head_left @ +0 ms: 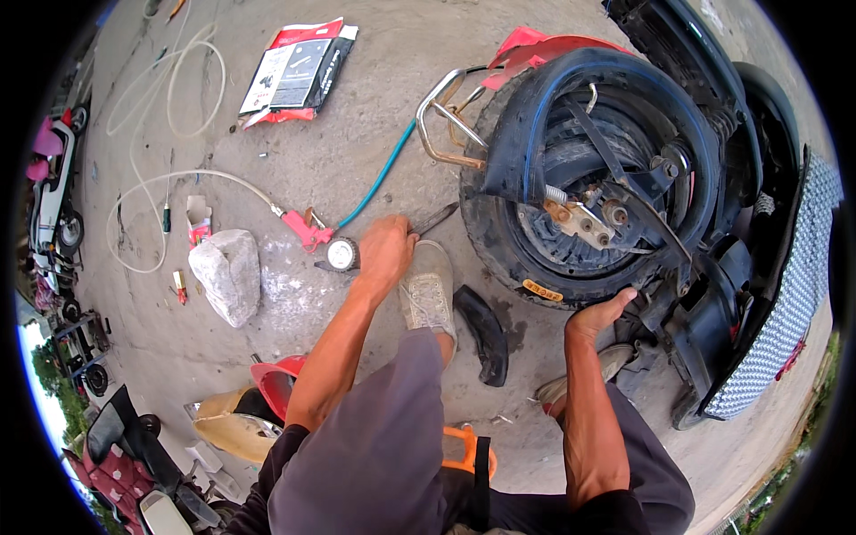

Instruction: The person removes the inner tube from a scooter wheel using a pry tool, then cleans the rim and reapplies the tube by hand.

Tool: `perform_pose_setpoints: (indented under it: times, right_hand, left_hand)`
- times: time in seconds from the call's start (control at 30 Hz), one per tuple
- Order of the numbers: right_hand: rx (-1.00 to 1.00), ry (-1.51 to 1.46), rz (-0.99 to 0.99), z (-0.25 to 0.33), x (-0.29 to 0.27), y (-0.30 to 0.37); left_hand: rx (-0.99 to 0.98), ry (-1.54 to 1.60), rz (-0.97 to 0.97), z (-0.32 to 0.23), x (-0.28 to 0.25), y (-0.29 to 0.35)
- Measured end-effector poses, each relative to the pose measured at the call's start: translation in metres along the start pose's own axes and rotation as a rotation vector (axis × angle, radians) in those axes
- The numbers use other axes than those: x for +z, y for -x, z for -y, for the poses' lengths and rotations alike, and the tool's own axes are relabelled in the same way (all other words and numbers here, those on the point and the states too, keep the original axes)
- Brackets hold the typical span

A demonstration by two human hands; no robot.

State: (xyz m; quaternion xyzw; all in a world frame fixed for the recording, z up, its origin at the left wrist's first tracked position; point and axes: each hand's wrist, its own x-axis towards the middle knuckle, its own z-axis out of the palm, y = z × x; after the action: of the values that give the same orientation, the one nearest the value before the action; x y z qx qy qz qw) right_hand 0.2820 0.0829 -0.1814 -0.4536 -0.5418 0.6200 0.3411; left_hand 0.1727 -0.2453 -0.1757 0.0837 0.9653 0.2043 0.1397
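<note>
My left hand (pixel 386 254) is closed around a dark, flat metal tyre lever (pixel 435 219), just beyond my left shoe. Right beside that hand lies a round white pressure gauge (pixel 341 254), joined to a red air inflator gun (pixel 303 231). My right hand (pixel 596 319) grips the near lower edge of a black tyre (pixel 499 259), thumb stretched out and fingers mostly hidden beneath. The tyre is on a wheel of a scooter lying on its side. A black inner tube (pixel 526 134) with a blue line hangs loosely over the wheel.
A whitish rock (pixel 227 276), an opened small box (pixel 198 218) and a red-and-black packet (pixel 299 71) lie on the concrete. A clear hose (pixel 169 174) coils at left. A curved black rubber piece (pixel 482 334) sits between my feet. At right is the scooter's textured silver mat (pixel 774 294).
</note>
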Motion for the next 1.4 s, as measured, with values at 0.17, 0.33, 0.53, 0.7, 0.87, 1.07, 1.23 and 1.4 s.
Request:
perform_pose_setpoints:
  times: [0.17,0.33,0.53,0.7,0.87,1.07,1.23,1.4]
  right_hand:
    - [0.145,-0.054,0.054,0.019,-0.01,0.007]
    - [0.384,0.406,0.384,0.046,-0.058,0.083]
    - [-0.379,0.613,0.945,0.138,-0.024,0.142]
    - [-0.103,0.434,0.87,0.18,-0.03,0.124]
    - [0.294,0.021,0.57,0.211,-0.064,0.107]
    - [-0.122,0.943,0.728,0.18,-0.087,0.093]
    - [-0.365,1.255,0.993,0.111,-0.082,0.083]
    - [-0.205,1.25,0.783,0.068,-0.055,0.071]
  left_hand:
    - [0.131,0.016,-0.076,-0.012,-0.029,0.013]
    - [0.258,0.311,-0.301,-0.031,-0.089,0.066]
    - [0.362,0.771,0.264,-0.099,-0.139,0.058]
    - [0.694,0.738,0.584,-0.154,-0.103,0.039]
    - [0.92,0.806,0.712,-0.168,-0.066,0.042]
    - [1.069,0.305,0.14,-0.157,-0.04,0.025]
    - [1.004,0.046,-0.089,-0.148,-0.036,0.016]
    - [0.959,-0.041,-0.094,-0.138,-0.025,0.015]
